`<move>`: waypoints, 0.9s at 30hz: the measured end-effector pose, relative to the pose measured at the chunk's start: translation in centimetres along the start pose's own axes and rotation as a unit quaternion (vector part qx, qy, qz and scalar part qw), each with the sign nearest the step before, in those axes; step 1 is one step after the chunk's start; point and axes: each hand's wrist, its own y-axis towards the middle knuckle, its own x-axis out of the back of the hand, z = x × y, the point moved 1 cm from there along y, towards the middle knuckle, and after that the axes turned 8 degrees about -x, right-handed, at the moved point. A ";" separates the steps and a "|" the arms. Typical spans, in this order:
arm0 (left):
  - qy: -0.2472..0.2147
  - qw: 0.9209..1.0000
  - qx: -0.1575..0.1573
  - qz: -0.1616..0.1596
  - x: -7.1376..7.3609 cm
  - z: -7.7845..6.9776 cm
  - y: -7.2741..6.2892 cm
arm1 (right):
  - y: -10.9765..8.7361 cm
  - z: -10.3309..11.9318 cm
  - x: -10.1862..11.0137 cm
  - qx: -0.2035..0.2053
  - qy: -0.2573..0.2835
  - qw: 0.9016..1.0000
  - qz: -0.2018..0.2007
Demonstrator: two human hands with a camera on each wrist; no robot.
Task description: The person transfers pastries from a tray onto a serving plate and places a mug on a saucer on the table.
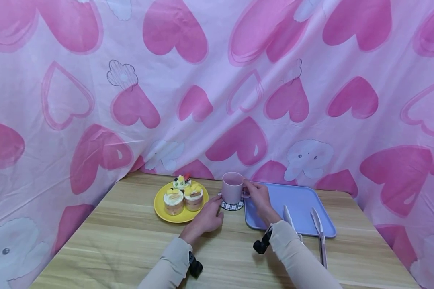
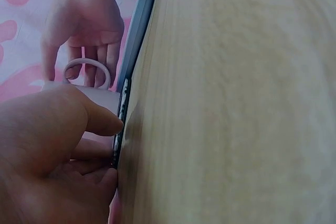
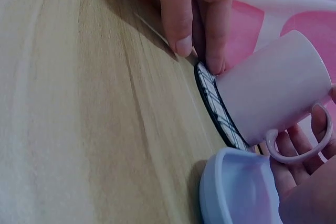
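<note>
A pale pink mug [image 1: 232, 188] stands upright on a round black-and-white checked coaster [image 1: 232, 206]. My right hand [image 1: 258, 197] holds the mug from its right side, by the handle [image 3: 300, 156]; in the right wrist view a fingertip shows inside the handle loop. Low on the mug's left side is my left hand [image 1: 207, 216], its index finger reaching the coaster's edge right at the mug's base. The thumb stays apart from that finger. In the left wrist view, the left hand [image 2: 58, 145] covers much of the mug [image 2: 102, 96].
Left of the mug, a yellow plate [image 1: 161, 214] bears three dessert cups [image 1: 173, 202] topped with cream and fruit. Close on the right lies a blue tray [image 1: 289, 194], with metal tongs [image 1: 322, 241] lying across its front edge. A heart-patterned pink cloth [image 1: 217, 60] hangs behind the wooden table [image 1: 130, 241].
</note>
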 end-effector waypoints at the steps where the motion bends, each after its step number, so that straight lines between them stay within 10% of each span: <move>1: 0.000 1.000 -0.001 -0.001 0.0 0.0 0.0 | 0.1 -0.1 0.1 -0.002 0.001 1.000 0.000; 27: -0.006 1.000 -0.008 0.005 0.4 0.3 0.0 | 0.1 -0.5 1.5 0.022 -0.063 0.996 0.065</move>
